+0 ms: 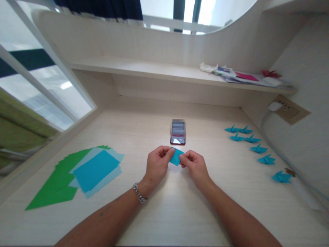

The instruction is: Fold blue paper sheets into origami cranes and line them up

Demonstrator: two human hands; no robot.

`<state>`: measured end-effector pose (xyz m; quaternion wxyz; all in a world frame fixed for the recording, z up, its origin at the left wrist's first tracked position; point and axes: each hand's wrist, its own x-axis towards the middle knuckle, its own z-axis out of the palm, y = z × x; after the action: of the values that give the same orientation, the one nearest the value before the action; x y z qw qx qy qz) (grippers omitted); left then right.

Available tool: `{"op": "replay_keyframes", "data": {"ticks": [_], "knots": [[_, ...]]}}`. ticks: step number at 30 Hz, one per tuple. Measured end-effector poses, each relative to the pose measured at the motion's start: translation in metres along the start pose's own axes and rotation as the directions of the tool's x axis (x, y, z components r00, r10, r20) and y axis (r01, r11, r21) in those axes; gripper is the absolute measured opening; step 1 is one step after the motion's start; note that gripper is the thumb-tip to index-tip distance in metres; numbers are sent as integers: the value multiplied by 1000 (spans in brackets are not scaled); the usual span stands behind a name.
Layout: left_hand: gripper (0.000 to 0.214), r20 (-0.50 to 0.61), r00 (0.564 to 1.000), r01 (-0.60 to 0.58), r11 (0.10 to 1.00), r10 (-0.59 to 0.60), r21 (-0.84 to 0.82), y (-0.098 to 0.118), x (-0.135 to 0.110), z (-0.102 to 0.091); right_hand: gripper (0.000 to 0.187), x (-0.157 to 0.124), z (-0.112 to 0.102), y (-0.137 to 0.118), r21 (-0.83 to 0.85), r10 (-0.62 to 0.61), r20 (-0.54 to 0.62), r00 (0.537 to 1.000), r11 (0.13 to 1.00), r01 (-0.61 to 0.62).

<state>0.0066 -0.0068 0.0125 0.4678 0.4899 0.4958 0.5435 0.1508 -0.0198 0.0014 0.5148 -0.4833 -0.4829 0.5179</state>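
Note:
Between my hands is a small folded square of blue origami paper [176,157], held just above the desk. My left hand [158,163] pinches its left corner between thumb and fingers, and a chain bracelet circles that wrist. At the right edge of the paper, my right hand [195,165] pinches with its thumb on top; the fingertips underneath are partly hidden. A phone [178,132] with a blurred screen lies flat just beyond the paper. Several folded blue paper cranes [259,148] stand in a line along the right side of the desk.
To the left lies a stack of blue paper sheets [96,169] on green paper [51,187]. A shelf [144,70] spans the back, bearing papers [246,77] at its right. A white cable [272,147] runs from the wall socket [290,109] down behind the cranes.

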Motion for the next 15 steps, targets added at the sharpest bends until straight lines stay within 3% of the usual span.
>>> {"op": "replay_keyframes", "data": {"ticks": [7,10,15], "knots": [[18,4,1000,1,999,-1,43,4,0,0,24,0,-1,-1,47,1,-19,1000,999,0],[16,28,1000,0,999,-1,38,6,-1,0,28,1,-1,0,70,58,20,998,996,-59],[16,112,994,1,999,-6,41,4,-2,0,30,4,-3,7,-18,59,5,998,998,-59]]}}
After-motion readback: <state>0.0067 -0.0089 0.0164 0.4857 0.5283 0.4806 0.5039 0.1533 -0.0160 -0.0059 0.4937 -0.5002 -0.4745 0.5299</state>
